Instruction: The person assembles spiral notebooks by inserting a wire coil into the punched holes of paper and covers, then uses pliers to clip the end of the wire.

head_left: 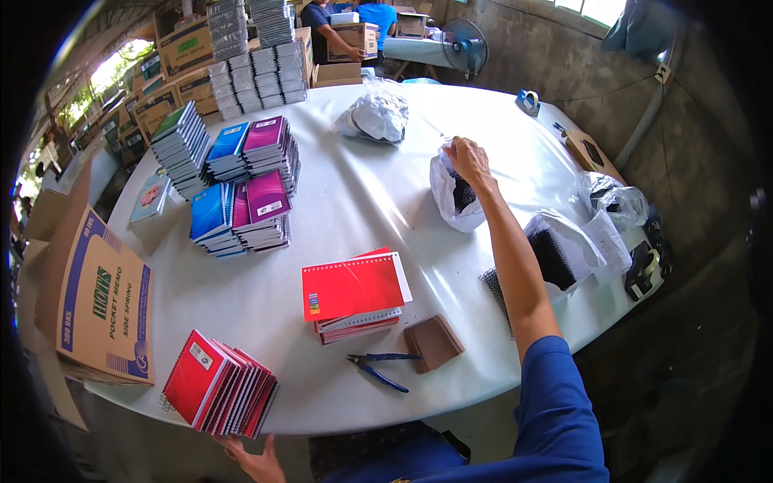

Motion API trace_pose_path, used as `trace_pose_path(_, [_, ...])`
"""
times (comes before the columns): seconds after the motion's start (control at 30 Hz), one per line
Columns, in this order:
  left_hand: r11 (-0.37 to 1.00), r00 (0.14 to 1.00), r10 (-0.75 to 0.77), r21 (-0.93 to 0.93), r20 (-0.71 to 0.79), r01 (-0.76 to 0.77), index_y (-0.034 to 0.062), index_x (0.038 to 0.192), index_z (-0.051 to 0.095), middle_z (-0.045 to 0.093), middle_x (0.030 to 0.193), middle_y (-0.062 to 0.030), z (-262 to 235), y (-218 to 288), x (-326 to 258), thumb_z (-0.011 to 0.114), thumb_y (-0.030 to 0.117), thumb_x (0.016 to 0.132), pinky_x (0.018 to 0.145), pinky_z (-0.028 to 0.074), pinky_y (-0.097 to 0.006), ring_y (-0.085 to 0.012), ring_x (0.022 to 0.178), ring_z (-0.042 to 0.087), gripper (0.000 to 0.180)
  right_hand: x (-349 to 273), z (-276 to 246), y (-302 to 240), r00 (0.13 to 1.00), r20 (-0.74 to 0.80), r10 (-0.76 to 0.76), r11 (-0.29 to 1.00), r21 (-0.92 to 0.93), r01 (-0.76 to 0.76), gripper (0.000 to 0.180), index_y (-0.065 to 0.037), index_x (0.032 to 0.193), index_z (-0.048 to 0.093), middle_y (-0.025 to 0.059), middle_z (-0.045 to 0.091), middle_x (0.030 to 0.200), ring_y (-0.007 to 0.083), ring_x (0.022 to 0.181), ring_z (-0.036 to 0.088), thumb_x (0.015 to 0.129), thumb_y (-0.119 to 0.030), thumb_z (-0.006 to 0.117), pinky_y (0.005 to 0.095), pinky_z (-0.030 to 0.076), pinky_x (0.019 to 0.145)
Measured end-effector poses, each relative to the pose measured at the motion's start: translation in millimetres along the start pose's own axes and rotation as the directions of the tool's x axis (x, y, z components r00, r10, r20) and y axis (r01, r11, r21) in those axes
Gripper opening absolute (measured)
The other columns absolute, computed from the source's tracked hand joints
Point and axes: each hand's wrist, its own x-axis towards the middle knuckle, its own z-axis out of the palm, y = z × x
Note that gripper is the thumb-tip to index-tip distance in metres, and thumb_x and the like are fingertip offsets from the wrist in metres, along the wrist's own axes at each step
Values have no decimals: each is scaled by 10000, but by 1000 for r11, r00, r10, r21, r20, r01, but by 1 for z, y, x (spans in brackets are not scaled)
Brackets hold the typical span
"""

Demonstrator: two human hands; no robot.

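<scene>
My right hand point(471, 165) reaches far over the table, its fingers closed on the rim of a white plastic bag point(444, 197) with black spiral coils point(465, 195) inside. At the near left edge, my left hand point(256, 460) is low, thumb and fingers apart, just below a leaning stack of red spiral notebooks point(197, 374). I cannot tell whether it touches them. Mid-table lies a pile of red covers and pages point(354, 290), punched with holes along the top cover's edge. Beside it, blue-handled pliers point(378, 372) rest partly against a brown block point(435, 342).
Blue notebooks point(213, 209) and purple notebooks point(266, 197) stand stacked at left, near an open cardboard box point(105, 298). Another plastic bag point(374, 113) sits farther back. Right of my forearm lies a bag of black coils point(555, 253). Beyond the table, a person holds a carton point(354, 42).
</scene>
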Motion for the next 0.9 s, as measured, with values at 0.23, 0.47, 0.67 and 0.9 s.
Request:
trace_pose_path(0.23, [986, 998, -58, 158, -6, 58, 44, 1522, 244, 258, 1561, -228, 1, -16, -6, 849, 348, 724, 1136, 262, -543, -440, 1409, 275, 1047, -71, -79, -62, 924, -354, -147, 909, 319, 267, 87, 3, 934, 658, 178, 644, 957, 322, 853, 647, 898, -46, 596, 413, 508, 756])
trace_pose_path(0.47, [990, 991, -111, 75, -69, 116, -2, 1499, 272, 299, 1532, -267, 9, 6, 16, 854, 292, 718, 1156, 195, -531, -453, 1412, 261, 1017, -319, -125, -178, 758, 66, -649, 667, 529, 525, 235, -67, 845, 590, 52, 603, 778, 219, 728, 617, 824, -242, 744, 337, 479, 633])
trace_pose_path(0.67, [984, 998, -63, 165, -6, 63, 104, 1531, 256, 420, 1492, -167, -7, -37, 42, 825, 258, 734, 1151, 176, -585, -356, 1443, 275, 991, -365, -74, -192, 824, 303, -478, 875, 243, 418, 455, 50, 1237, 563, 218, 539, 1112, 325, 1006, 550, 845, -150, 677, 407, 428, 835])
trace_pose_path(0.9, [986, 998, -66, 156, 12, 64, 165, 1544, 238, 475, 1461, -118, -32, -27, 69, 826, 275, 718, 1138, 192, -607, -390, 1424, 299, 1019, -379, -90, -222, 570, 314, -759, 645, 242, 725, 478, 16, 1316, 515, 255, 485, 1280, 371, 1237, 466, 887, -167, 617, 510, 392, 998])
